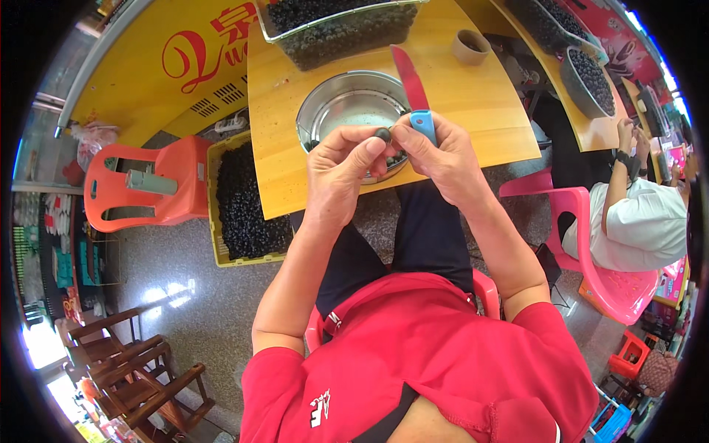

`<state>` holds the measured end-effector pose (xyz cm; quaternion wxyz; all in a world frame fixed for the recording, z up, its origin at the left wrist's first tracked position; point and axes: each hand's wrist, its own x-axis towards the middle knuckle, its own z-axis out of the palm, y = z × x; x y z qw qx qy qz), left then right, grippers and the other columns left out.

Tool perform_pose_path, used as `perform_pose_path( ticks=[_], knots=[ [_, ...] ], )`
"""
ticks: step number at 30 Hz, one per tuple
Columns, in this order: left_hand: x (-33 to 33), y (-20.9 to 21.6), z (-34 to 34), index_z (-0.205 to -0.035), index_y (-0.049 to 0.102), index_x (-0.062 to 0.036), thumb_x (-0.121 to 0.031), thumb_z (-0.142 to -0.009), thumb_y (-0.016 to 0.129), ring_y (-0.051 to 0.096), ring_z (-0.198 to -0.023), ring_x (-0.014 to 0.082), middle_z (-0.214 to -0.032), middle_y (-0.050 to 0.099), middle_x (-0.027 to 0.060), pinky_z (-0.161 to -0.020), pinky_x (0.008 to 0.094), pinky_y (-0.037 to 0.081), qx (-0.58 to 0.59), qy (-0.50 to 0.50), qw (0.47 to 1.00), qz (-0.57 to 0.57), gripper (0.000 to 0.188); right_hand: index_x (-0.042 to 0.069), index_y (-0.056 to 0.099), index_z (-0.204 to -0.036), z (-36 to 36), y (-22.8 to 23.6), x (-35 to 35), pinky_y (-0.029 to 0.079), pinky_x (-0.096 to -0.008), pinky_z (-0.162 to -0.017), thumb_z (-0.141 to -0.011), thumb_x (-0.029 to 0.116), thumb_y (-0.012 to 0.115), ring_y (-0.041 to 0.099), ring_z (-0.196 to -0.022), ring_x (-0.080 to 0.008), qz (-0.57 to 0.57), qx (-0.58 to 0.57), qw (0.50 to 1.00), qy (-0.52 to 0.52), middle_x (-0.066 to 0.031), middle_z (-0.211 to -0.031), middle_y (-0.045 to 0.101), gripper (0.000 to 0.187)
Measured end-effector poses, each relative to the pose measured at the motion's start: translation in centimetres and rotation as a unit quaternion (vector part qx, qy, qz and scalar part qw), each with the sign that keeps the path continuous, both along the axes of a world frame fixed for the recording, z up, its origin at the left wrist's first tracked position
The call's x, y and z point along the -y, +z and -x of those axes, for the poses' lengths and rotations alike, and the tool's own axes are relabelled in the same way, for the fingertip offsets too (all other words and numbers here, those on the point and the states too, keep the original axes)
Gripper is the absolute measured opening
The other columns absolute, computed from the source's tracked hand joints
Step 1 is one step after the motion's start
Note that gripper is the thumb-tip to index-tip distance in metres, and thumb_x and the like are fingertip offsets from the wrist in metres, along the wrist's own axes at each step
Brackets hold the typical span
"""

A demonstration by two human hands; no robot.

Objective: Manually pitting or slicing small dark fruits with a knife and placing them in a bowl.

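Observation:
My left hand [341, 168] pinches a small dark round fruit [382, 134] between thumb and fingertips, over the near rim of a round metal bowl [325, 111]. My right hand [437, 151] grips a knife by its blue handle [424, 122]; the red blade [410, 77] points away from me across the bowl. The thumb and fingers of my right hand also touch the fruit. Both hands meet above the front edge of the wooden table [473, 96].
A clear tub of dark fruit [340, 29] and a small brown cup [470, 46] stand on the table. A yellow crate of fruit [244, 199] and an orange chair [148, 184] are left. At right another person in white [642, 221] sits on a pink chair [613, 284].

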<state>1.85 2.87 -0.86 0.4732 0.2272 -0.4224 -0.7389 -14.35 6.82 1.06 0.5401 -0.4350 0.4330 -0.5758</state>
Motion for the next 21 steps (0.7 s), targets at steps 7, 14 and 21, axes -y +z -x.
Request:
perform_pose_path(
  ticks=[7,14,21],
  knots=[
    [-0.21,-0.43,0.56,-0.1,0.066,-0.0012,-0.007,-0.087,0.068,0.056,-0.069,0.0087,-0.087,0.069,0.0079,-0.063,0.022,0.046,-0.038,0.017,0.999,-0.005,0.015,0.006,0.062,-0.096,-0.3,0.56,-0.22,0.03,-0.0169,-0.047,-0.092,0.027,0.065,0.041,-0.055,-0.001,0.024,0.002,1.0,0.018,0.0026,-0.076,0.06,0.022],
    [-0.32,-0.77,0.22,-0.101,0.066,-0.0022,-0.006,-0.086,0.068,0.055,-0.069,0.0086,-0.088,0.069,0.0074,-0.064,0.0225,0.046,-0.045,0.012,0.999,0.002,0.015,0.006,0.062,-0.096,0.19,0.25,-0.28,0.03,-0.0169,-0.046,-0.093,0.026,0.063,0.041,-0.054,-0.0011,-0.046,0.063,0.995,0.057,0.0019,-0.076,0.061,0.02],
    [-0.36,-0.76,0.31,-0.103,0.063,-0.0028,-0.008,-0.088,0.067,0.054,-0.071,0.009,-0.089,0.067,0.0065,-0.065,0.0221,0.045,-0.071,0.008,0.997,-0.025,0.017,0.003,0.061,-0.099,0.12,-0.19,-0.25,0.035,-0.0202,-0.049,-0.096,0.023,0.058,0.048,-0.057,-0.0044,0.036,-0.093,0.995,0.003,-0.0011,-0.079,0.062,0.021]
  ],
)
